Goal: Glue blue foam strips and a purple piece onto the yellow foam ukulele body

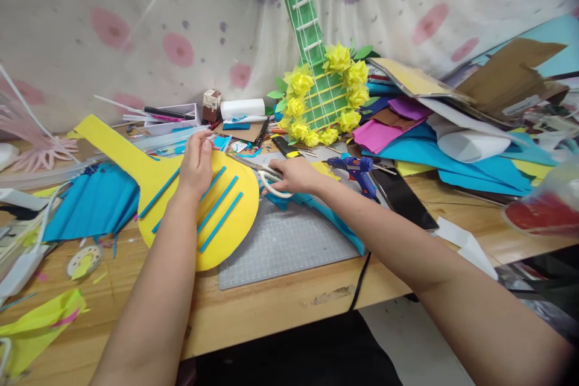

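Observation:
A yellow guitar-shaped cutout (242,196) with blue strips across it lies partly on the grey cutting mat (289,241). Over its upper part is my left hand (197,160), its fingers pressed together; what they pinch, if anything, I cannot make out. A scrap of blue paper (221,142) shows just beyond those fingertips. Scissors (274,184) with white handles are in my right hand (296,176), blades pointing left over the cutout's far edge. Crumpled blue paper (325,214) lies on the mat below my right wrist.
Behind the mat stands a green paper guitar (312,42) ringed with yellow flowers. A blue glue gun (355,170) and a black phone (404,196) lie to the right. Coloured sheets (470,157) are piled there. Pleated blue paper (94,205) and a tape roll (85,261) lie left.

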Available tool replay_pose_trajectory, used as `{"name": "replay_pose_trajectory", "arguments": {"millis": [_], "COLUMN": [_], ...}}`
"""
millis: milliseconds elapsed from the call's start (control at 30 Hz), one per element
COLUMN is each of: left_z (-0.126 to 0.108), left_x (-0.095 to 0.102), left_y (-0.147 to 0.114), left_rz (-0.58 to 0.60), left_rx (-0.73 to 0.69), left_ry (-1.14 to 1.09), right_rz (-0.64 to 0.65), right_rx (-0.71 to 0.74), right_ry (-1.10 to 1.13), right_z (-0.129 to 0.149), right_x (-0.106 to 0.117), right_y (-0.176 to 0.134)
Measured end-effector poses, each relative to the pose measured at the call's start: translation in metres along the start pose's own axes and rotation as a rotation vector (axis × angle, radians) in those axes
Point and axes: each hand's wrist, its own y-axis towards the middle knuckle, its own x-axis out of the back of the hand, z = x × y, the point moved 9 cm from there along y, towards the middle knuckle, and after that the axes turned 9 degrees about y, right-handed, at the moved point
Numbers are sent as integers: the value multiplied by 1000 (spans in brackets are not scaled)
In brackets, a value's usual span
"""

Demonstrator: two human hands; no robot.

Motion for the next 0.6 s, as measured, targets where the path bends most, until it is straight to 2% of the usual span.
{"name": "replay_pose_trajectory", "arguments": {"millis": [367,600], "left_z": [1,0], "left_x": [-2,-2], "left_y": [-1,-1], "left_rz": [18,4], "left_rx": [24,21], "left_ry": [-34,-59], "right_rz": [-4,100], "right_rx": [-21,-43], "right_ry": [-4,121], "right_z": [-5,-5], "right_x": [3,1], "right_y": [3,5]}}
